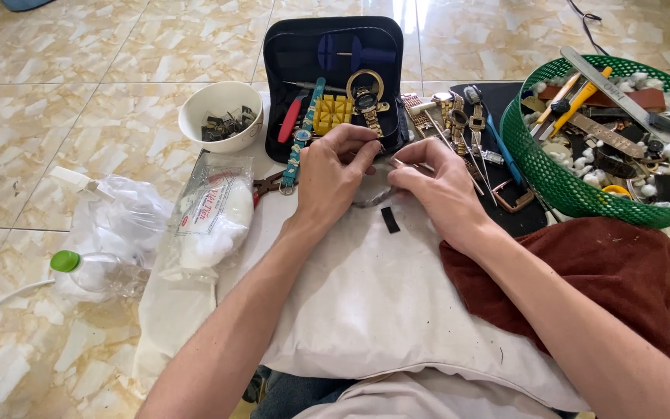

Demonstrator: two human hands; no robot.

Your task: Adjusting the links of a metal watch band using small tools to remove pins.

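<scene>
Head view, left hand [335, 174], right hand [436, 186] pinching thin dark metal watch band [374, 198]

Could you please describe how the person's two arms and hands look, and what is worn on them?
Both arms are bare from the bottom edge of the picture to the fingertips: no sleeves show. The left hand and the right hand wear no gloves, and no ring, watch or bracelet is visible on them. The forearms are slim, the fingers long, with short nails.
</scene>
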